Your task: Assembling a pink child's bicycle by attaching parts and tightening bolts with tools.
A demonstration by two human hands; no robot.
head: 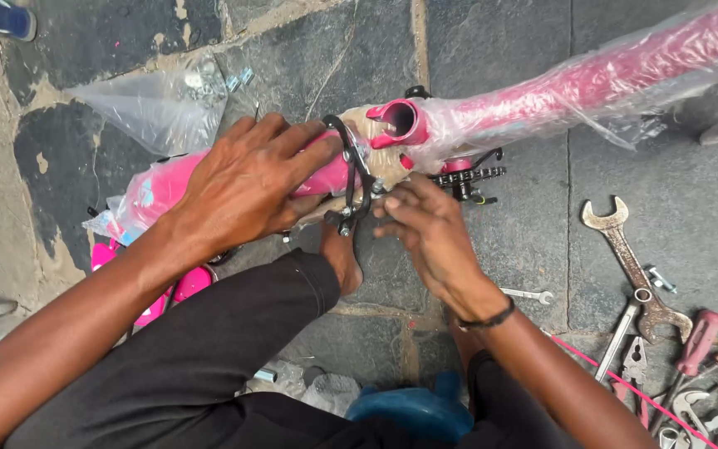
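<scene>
A pink bicycle frame [592, 79] wrapped in clear plastic lies across the stone floor. My left hand [247, 183] presses down on the pink tube left of the open seat tube. A black brake caliper [355, 179] sits on the frame between my hands. My right hand [425, 224] pinches the caliper's lower end with its fingertips. Just right of it a black chainring [467, 176] shows under the frame.
Several tools lie at the right: a large rusty open spanner [625, 249], a small spanner [529, 294], pliers [635, 366], red-handled screwdrivers [700, 341]. A clear plastic bag [155, 104] with small parts lies at the upper left. A blue stool [413, 411] is below.
</scene>
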